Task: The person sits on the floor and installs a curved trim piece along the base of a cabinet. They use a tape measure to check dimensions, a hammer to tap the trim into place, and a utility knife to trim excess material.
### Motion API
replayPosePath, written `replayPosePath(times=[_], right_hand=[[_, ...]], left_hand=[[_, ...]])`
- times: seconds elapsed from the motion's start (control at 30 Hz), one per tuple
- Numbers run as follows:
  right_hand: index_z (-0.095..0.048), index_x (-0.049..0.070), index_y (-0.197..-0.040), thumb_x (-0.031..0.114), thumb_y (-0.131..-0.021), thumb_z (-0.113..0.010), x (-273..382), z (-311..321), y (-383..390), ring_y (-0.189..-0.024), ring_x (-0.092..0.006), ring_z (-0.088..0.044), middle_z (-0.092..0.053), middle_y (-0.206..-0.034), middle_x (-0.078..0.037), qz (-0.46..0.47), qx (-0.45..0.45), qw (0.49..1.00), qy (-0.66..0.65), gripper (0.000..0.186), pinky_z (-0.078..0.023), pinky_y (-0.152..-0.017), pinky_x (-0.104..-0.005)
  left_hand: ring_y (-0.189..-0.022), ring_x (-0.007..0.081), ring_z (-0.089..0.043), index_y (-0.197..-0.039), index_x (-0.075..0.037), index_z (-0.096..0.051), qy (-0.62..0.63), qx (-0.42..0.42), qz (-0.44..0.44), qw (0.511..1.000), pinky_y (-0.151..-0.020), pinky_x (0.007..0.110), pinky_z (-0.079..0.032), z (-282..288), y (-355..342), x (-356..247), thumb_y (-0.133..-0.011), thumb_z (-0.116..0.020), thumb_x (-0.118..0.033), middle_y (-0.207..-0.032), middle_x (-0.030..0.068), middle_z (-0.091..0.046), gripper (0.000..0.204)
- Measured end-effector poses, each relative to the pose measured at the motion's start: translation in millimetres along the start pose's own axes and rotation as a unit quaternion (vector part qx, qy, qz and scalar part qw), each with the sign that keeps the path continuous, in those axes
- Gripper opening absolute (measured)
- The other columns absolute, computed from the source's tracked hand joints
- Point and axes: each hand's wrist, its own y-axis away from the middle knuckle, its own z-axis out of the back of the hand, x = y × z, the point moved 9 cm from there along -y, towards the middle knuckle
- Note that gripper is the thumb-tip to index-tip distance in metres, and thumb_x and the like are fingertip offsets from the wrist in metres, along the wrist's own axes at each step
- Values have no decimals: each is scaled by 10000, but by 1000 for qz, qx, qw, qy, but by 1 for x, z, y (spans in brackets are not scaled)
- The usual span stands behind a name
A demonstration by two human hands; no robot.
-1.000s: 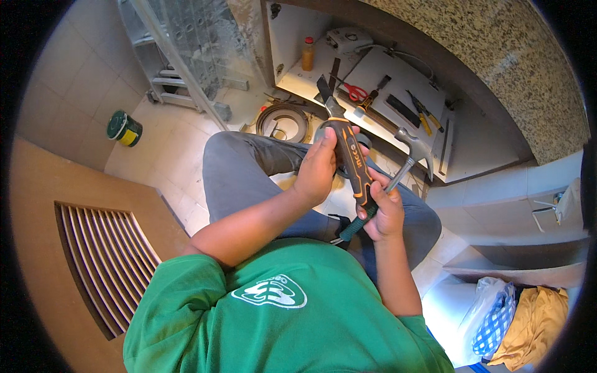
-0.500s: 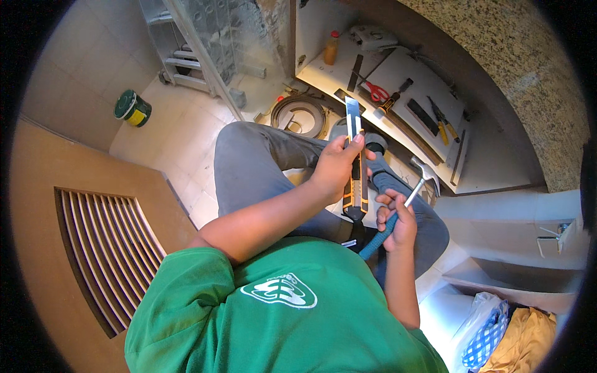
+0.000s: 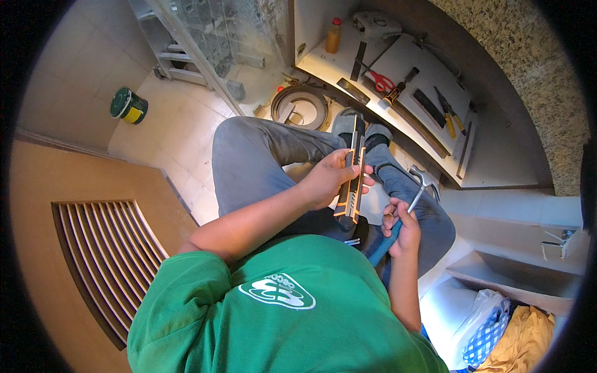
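Observation:
My left hand (image 3: 333, 178) is closed round a black and orange snap-off utility knife (image 3: 349, 202), thumb on its upper side. The knife points away from me over my lap, its narrow front end near my shoes. Closed on a claw hammer (image 3: 384, 244) with a blue-green grip is my right hand (image 3: 404, 227). The steel head of the hammer lies beyond that hand, over my right knee. The two tools are apart from each other.
Ahead stands an open cabinet (image 3: 497, 171) holding red scissors (image 3: 382, 81), yellow-handled pliers (image 3: 449, 118), a bottle (image 3: 333, 36) and black strips. Rolled edging (image 3: 323, 107) lies on the floor by a ladder (image 3: 202, 53). A green tub (image 3: 129, 105) and slatted door (image 3: 112, 248) are left.
My left hand has drawn the knife down and nearer to me. Its bright blade, which stuck out far before, now looks darker and shorter. The hammer stays in my right hand, lowered slightly.

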Motion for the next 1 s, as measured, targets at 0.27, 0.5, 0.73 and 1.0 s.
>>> replayPosePath(times=[0.27,0.5,0.73,1.0], right_hand=[[-596,-7,-1140,249,-1003,-615,3,-33,-9,-656,-160,-595,-663,-873,-111,-18,14,997,71,291,-487,-559,-276],[-606,8,-1141,238,-1007,-605,2,-25,-12,-682,-163,-608,-664,-864,-93,-13,4,997,81,266,-504,-596,-292],[-607,7,-1142,227,-1011,-595,2,-3,-7,-706,-170,-603,-656,-865,-88,-5,-38,997,65,257,-498,-612,-298],[-611,-3,-1135,226,-1001,-612,1,0,-7,-694,-169,-601,-661,-861,-92,-1,-48,997,54,265,-501,-615,-294]], left_hand=[[-970,241,-684,-1410,-84,-354,15,-129,-52,990,-835,387,-602,13,-4,-1,-968,-560,26,-1179,129,-596,499],[-954,226,-678,-1448,-99,-311,10,-29,-70,997,-821,378,-609,-3,0,-7,-993,-555,-3,-1176,129,-594,525],[-768,201,-693,-1237,-46,-434,-14,-9,-85,996,-706,358,-626,2,3,-15,-1078,-486,-257,-993,127,-644,269],[-657,191,-681,-1146,-52,-421,-45,-38,-69,996,-599,322,-596,4,9,-17,-1075,-498,-329,-885,119,-634,296]])
